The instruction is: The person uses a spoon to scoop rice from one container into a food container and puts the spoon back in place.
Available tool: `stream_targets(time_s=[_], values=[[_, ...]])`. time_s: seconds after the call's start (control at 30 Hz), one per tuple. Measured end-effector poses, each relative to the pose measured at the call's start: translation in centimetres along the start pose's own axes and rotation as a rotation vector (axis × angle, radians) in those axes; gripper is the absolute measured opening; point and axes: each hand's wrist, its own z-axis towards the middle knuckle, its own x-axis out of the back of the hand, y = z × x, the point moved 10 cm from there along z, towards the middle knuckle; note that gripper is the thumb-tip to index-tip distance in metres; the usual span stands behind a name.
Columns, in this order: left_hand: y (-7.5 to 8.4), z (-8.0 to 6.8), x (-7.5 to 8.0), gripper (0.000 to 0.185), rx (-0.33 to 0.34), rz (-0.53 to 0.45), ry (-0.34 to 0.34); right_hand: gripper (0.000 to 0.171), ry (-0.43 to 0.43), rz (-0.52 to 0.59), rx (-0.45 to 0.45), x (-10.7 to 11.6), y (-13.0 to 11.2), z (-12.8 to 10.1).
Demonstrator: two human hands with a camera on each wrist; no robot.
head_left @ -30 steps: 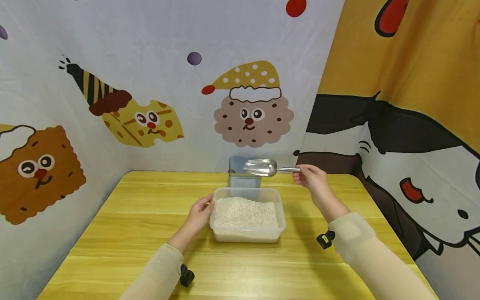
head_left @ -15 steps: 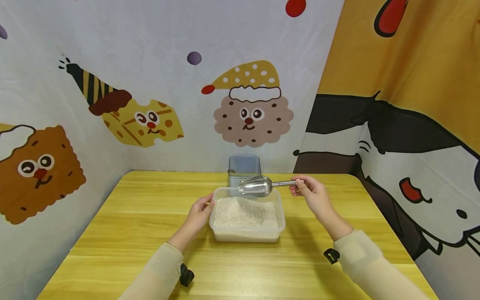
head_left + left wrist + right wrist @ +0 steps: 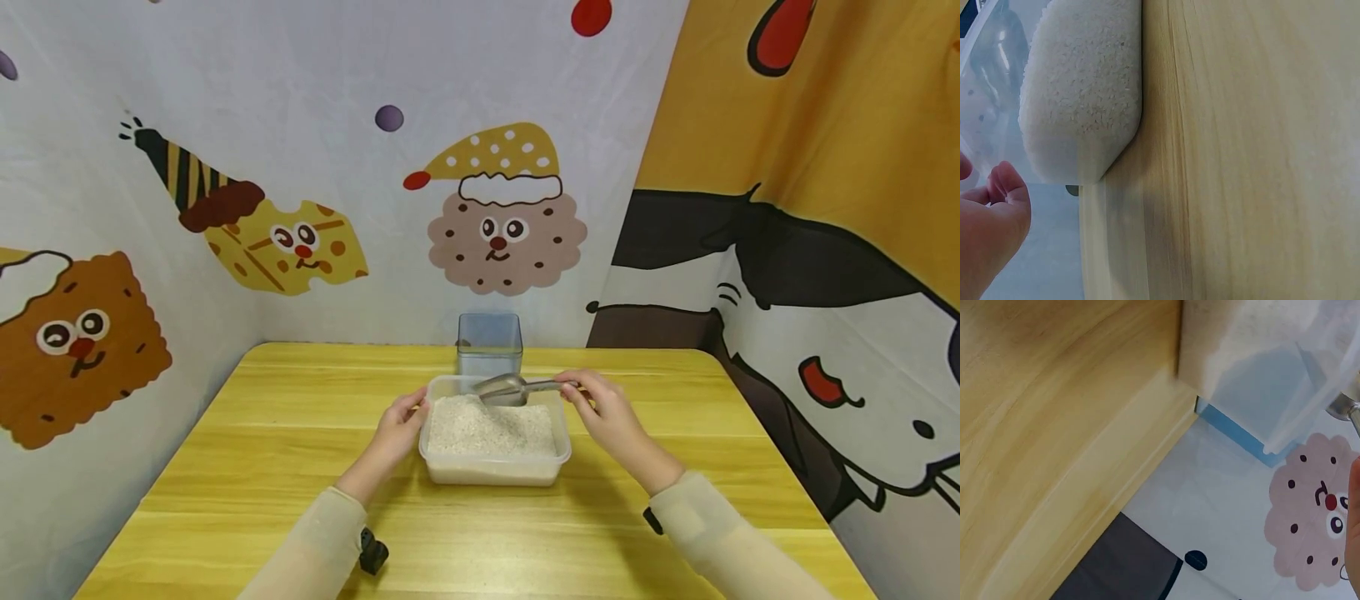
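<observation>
A metal scoop (image 3: pixel 504 390) is in my right hand (image 3: pixel 609 417), which pinches the end of its handle between thumb and fingers. Its bowl tips down to the left, with the front lip at the heaped rice (image 3: pixel 480 429). That rice lies in a clear plastic container (image 3: pixel 495 475) on the table. At the container's left rim, my left hand (image 3: pixel 396 429) grips the edge with curled fingers. The left wrist view shows the rice (image 3: pixel 1085 75) through the wall, with the left hand (image 3: pixel 994 219) at the rim. Only part of the scoop (image 3: pixel 1339 406) shows in the right wrist view.
Directly behind the rice container stands a bluish transparent box (image 3: pixel 489 333), near the back edge of the wooden table (image 3: pixel 300 433). A cartoon-printed cloth (image 3: pixel 330 83) hangs behind and beside the table.
The right hand has brought the scoop down and toward me, from over the bluish box to the rice, and its bowl has turned over. The left hand stays at the rim.
</observation>
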Motion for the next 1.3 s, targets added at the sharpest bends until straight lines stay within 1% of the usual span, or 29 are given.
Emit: stream_targets(time_s=[0.1,0.2,0.37,0.5,0.67,0.87,0.93,1.03,1.1,1.3], values=[[0.2,-0.1,0.0,0.044,-0.009,-0.001,0.004,0.020,-0.021,-0.044,0.040,-0.6,-0.3,-0.1],[0.3,-0.2,0.0,0.044,-0.015,-0.006,0.006,0.021,-0.049,-0.061,0.035,-1.2,-0.1,-0.2],[0.3,-0.2,0.0,0.044,-0.008,-0.005,0.002,0.019,-0.104,-0.012,-0.014,-2.1,0.7,-0.5],[0.2,0.0,0.0,0.043,-0.011,-0.001,0.012,0.018,-0.150,0.037,-0.050,-2.4,1.1,-0.7],[0.1,0.0,0.1,0.043,-0.009,0.001,0.022,0.017,-0.174,0.074,-0.080,-2.1,1.3,-0.9],[0.2,0.0,0.1,0.043,-0.009,0.007,0.023,0.016,-0.193,0.086,-0.134,-1.2,1.9,-1.2],[0.2,0.0,0.1,0.042,-0.008,0.007,0.025,0.015,-0.196,0.080,-0.132,-0.8,2.0,-1.2],[0.2,0.0,0.1,0.042,-0.009,0.009,0.025,0.014,-0.194,0.062,-0.100,-0.2,1.7,-1.0],[0.1,0.0,0.1,0.042,-0.009,0.007,0.026,0.013,-0.183,0.029,-0.080,0.2,1.4,-0.8],[0.2,0.0,0.1,0.042,-0.011,0.003,0.026,0.012,-0.152,-0.132,-0.002,1.0,0.2,-0.4]])
